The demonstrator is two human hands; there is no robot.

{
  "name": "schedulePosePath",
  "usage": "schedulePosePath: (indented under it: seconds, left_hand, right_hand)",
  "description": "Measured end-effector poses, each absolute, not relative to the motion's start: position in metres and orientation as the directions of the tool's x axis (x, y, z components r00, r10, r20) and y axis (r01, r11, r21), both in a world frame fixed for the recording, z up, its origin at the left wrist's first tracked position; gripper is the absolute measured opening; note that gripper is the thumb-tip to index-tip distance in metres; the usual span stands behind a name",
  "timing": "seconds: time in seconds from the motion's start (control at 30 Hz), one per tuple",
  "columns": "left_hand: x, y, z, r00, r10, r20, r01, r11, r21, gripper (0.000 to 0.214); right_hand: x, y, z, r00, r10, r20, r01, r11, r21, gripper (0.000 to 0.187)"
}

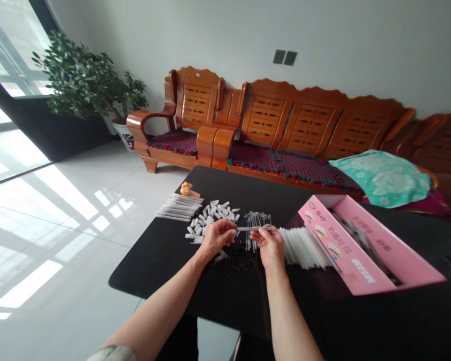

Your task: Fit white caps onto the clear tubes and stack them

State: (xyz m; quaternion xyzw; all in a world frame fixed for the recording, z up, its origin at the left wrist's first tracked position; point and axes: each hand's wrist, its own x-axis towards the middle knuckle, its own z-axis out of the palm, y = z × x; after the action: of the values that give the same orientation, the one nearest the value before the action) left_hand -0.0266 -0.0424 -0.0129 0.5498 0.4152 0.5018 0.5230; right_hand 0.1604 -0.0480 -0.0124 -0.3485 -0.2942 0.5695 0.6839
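My two hands meet over a black table [165, 260]. My left hand [218, 236] is closed in a pinch at the left end of a thin pen barrel [252, 228], which lies level between the hands. My right hand [270, 243] pinches its right end. Under the hands lie a pile of small black parts [236, 261] and a bundle of pen refills [256, 220]. A heap of white caps [210, 214] sits just beyond my left hand. A row of white barrels [304, 246] lies to the right of my right hand.
A pink open box [364, 260] stands at the right. More white barrels [178, 207] and a small orange figurine [187, 188] lie at the table's far left. Wooden chairs and a bench [308, 125] stand behind; a potted plant [86, 82] at the back left.
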Motion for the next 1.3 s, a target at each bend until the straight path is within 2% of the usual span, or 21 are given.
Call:
schedulePosePath:
  seconds: [0.23,0.37,0.47,0.57,0.67,0.8,0.87,0.93,1.07,1.2,1.3]
  left_hand:
    - [-0.0292,-0.046,-0.0068,0.121,0.98,0.156,0.195,-0.177,0.965,0.043]
    - [-0.0273,-0.0451,-0.0054,0.112,0.981,0.161,0.129,-0.175,0.976,0.03]
    - [-0.0274,-0.0451,-0.0051,0.105,0.98,0.171,0.065,-0.178,0.982,0.037]
    - [-0.0294,-0.0462,-0.0046,0.093,0.978,0.187,0.183,-0.202,0.962,0.035]
    - [-0.03,-0.0465,-0.0044,0.108,0.979,0.173,0.293,-0.198,0.936,0.045]
    - [-0.0286,-0.0455,-0.0038,0.128,0.978,0.164,0.185,-0.186,0.965,0.032]
    - [-0.0289,-0.0453,-0.0032,0.123,0.975,0.183,0.115,-0.197,0.974,0.038]
    - [-0.0303,-0.0455,-0.0029,0.107,0.973,0.204,0.14,-0.218,0.966,0.039]
    - [-0.032,-0.045,-0.0049,0.125,0.967,0.221,0.313,-0.25,0.916,0.042]
    - [-0.0302,-0.0439,-0.007,0.13,0.972,0.195,0.246,-0.223,0.943,0.032]
    - [-0.0305,-0.0448,-0.0057,0.097,0.97,0.224,0.198,-0.24,0.95,0.037]
  right_hand:
    - [0.1592,-0.0485,-0.0101,0.172,0.985,0.003,-0.574,0.103,-0.812,0.03]
    - [0.1592,-0.0485,-0.011,0.167,0.986,0.011,-0.566,0.105,-0.818,0.029]
    - [0.1602,-0.048,-0.0122,0.167,0.986,0.015,-0.563,0.108,-0.819,0.028]
    - [0.1606,-0.0478,-0.0127,0.168,0.986,0.015,-0.562,0.108,-0.82,0.028]
    - [0.1603,-0.0481,-0.0125,0.166,0.986,0.015,-0.556,0.106,-0.824,0.028]
    - [0.1599,-0.0485,-0.0117,0.167,0.986,0.013,-0.558,0.105,-0.823,0.028]
    - [0.16,-0.0487,-0.0109,0.174,0.985,0.008,-0.563,0.106,-0.82,0.028]
    - [0.16,-0.0491,-0.0098,0.176,0.984,0.002,-0.566,0.103,-0.818,0.028]
    - [0.1595,-0.0499,-0.0078,0.173,0.985,0.001,-0.563,0.1,-0.82,0.029]
    - [0.1592,-0.0498,-0.0075,0.169,0.986,0.006,-0.559,0.101,-0.823,0.029]
    - [0.1594,-0.0494,-0.0083,0.175,0.985,0.0,-0.561,0.1,-0.822,0.029]
